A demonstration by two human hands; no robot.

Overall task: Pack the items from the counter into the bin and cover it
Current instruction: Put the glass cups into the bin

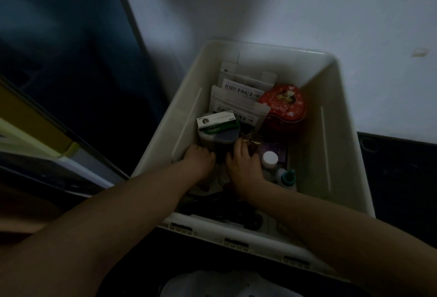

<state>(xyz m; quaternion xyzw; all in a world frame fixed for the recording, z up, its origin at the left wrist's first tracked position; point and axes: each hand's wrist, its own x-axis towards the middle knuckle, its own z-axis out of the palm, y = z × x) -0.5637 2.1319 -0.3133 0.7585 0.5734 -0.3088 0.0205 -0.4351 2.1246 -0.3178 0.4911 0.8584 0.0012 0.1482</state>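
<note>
— Head view: where do the hands sit?

— Both reach down into the white bin (pixel 335 116), which stands open against a pale wall (pixel 260 8); the left hand (pixel 198 158) is by the bin's left wall, fingers curled down round the near side of a grey-lidded container (pixel 220 139); the right hand (pixel 244 164) is beside it, fingers bent over dark items in the middle, though whether it has hold of anything I cannot tell.

— And what lies in the bin?

— A green-and-white box (pixel 217 120) rests on that container; white pouches (pixel 238 94) stand toward the far wall; a red tin (pixel 283 106) sits by the far right corner; a white-capped bottle (pixel 269 158) stands just right of the right hand; a teal-capped bottle (pixel 288 176) lies nearer the front edge.
</note>
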